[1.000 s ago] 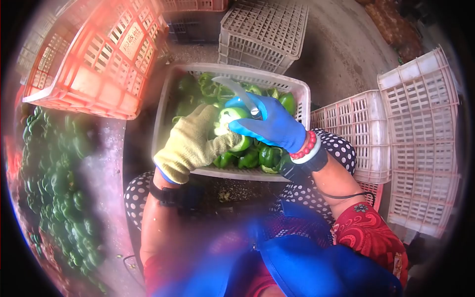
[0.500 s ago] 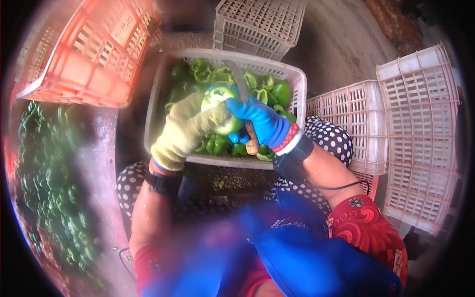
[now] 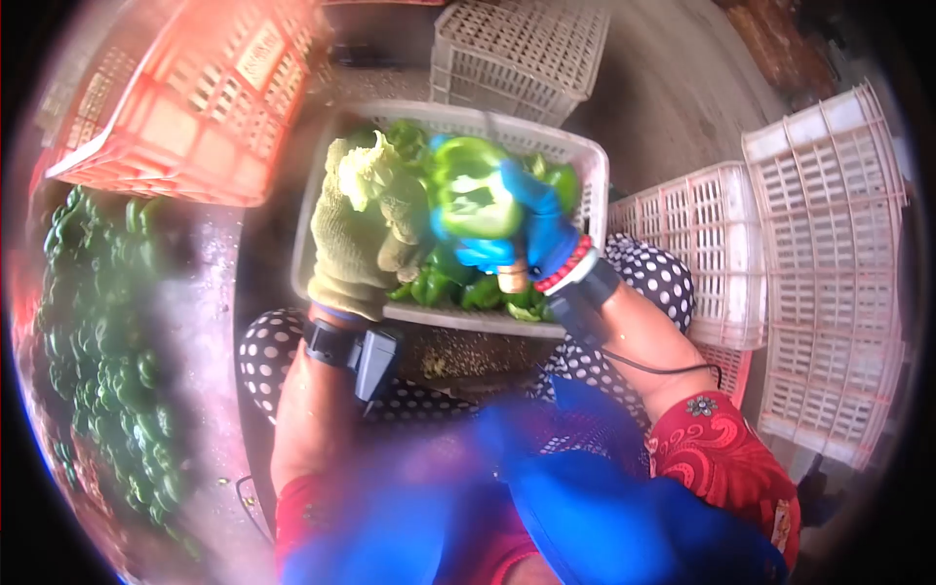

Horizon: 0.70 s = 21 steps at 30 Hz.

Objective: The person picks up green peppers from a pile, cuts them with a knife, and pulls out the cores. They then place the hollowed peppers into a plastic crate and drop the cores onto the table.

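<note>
A grey-brown floor [image 3: 673, 117] spreads across the room, bare between one and two o'clock. At nine o'clock a long heap of green peppers [image 3: 112, 361] lies along a pale, wet-looking surface. White slatted crates [image 3: 829, 273] stand at three o'clock, an orange crate [image 3: 195, 107] tilts in at ten, and an upturned grey crate [image 3: 517, 58] sits at twelve. Just above the centre of the view, in front of the seated person's dotted knees, rests a pale crate [image 3: 597, 195] holding more green peppers, some cut.

Both hands are over this crate, side by side and apart. The left hand [image 3: 361, 234], in a yellow knit glove, rises from seven o'clock, fingers bent and clamped on a pale pepper core [image 3: 366, 173] at its top. The right hand [image 3: 541, 214], in a blue glove, reaches in from four o'clock, its fingers wrapped around a green pepper [image 3: 475, 185] whose cut opening shows pale inner walls. Beneath those fingers pokes the end of a wooden handle [image 3: 511, 280]; a blur hides the rest.
</note>
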Each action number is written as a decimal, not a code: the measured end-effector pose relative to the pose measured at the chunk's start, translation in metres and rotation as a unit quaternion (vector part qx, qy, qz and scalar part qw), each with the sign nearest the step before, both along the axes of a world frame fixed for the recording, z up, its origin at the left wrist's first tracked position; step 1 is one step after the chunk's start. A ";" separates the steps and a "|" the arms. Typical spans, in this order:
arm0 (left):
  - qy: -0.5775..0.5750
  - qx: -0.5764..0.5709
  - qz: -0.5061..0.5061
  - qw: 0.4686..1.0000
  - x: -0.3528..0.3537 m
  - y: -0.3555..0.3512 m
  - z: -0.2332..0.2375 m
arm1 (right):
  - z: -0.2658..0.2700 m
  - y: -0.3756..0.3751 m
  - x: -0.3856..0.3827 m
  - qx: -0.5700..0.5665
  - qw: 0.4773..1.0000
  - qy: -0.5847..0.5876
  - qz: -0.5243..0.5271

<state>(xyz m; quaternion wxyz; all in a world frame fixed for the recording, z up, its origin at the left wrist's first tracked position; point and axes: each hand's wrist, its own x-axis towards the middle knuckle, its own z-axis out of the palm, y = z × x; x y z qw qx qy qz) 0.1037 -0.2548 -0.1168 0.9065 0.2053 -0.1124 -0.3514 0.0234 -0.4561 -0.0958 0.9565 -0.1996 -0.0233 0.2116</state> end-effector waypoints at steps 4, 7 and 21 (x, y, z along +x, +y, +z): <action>0.066 -0.015 -0.007 0.998 -0.003 0.010 0.038 | -0.006 -0.027 0.024 -0.287 0.955 0.049 -0.049; 0.077 0.208 0.222 0.949 -0.009 0.032 0.071 | -0.003 0.003 0.034 -0.619 0.780 -0.038 -0.081; -0.291 0.893 0.193 0.284 0.004 0.335 0.052 | -0.058 -0.021 0.033 0.095 0.918 0.345 -0.171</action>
